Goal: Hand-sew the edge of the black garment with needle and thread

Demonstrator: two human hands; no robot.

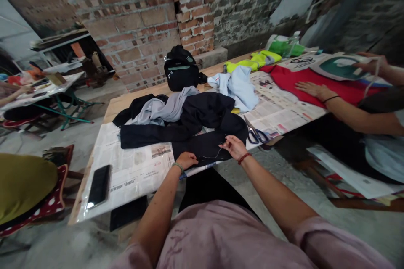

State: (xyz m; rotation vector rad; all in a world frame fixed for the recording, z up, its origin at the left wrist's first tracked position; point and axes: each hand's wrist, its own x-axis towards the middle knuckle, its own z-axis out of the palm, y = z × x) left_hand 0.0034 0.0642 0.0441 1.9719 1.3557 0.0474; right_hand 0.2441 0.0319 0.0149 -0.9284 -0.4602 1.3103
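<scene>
A dark garment (pixel 205 146) lies at the table's front edge, its leg or sleeve stretched between my hands. My left hand (pixel 187 160) is closed on the cloth's near edge, with thumb and finger pinched together. Above the right part of the cloth, my right hand (pixel 234 148) pinches what looks like a thin sewing needle. A pale thread (pixel 211 156) droops from its fingers to the cloth near my left hand. Scissors with dark blue handles (pixel 257 135) lie just right of the garment. A grey cloth (pixel 166 107) is bunched up with the dark fabric behind.
Newspaper under clear plastic (pixel 132 176) covers the table. A phone (pixel 99 185) lies at left; a black bag (pixel 181 69) and light blue cloth (pixel 236 86) sit behind. At right, another person's hand holds an iron (pixel 337 67) over red fabric (pixel 292 82).
</scene>
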